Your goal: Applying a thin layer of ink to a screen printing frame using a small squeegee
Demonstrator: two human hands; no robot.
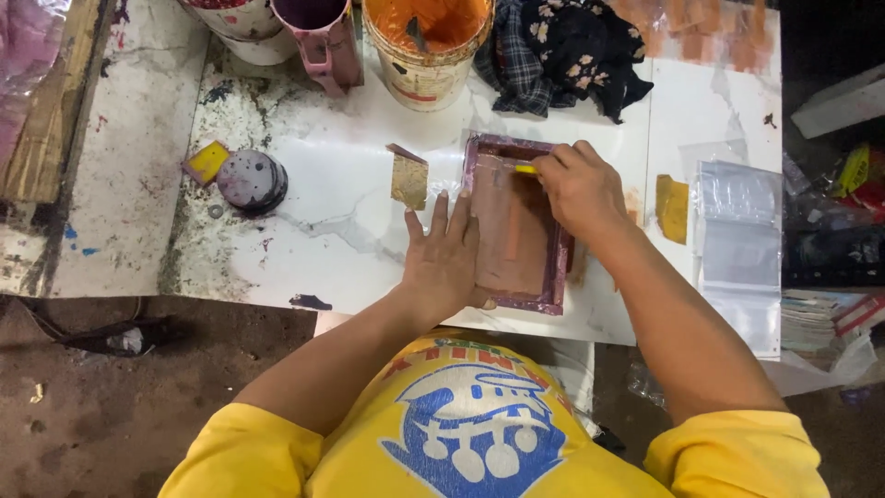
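A small purple-framed printing screen (556,277) lies flat on the white marble table (341,231). My left hand (442,258) presses flat on the screen's left edge, fingers spread. At the top of the screen, my right hand (576,184) grips a yellow-handled squeegee (525,170), mostly hidden under the fingers. An orange-pink streak of ink runs down the mesh.
A gold scrap (408,179) lies left of the screen. Behind stand an orange paint bucket (426,41), a pink jug (324,37) and dark cloths (562,51). A round grey lid (251,180) and yellow card (206,161) sit left; clear plastic bags (737,240) and an orange card (673,208) lie right.
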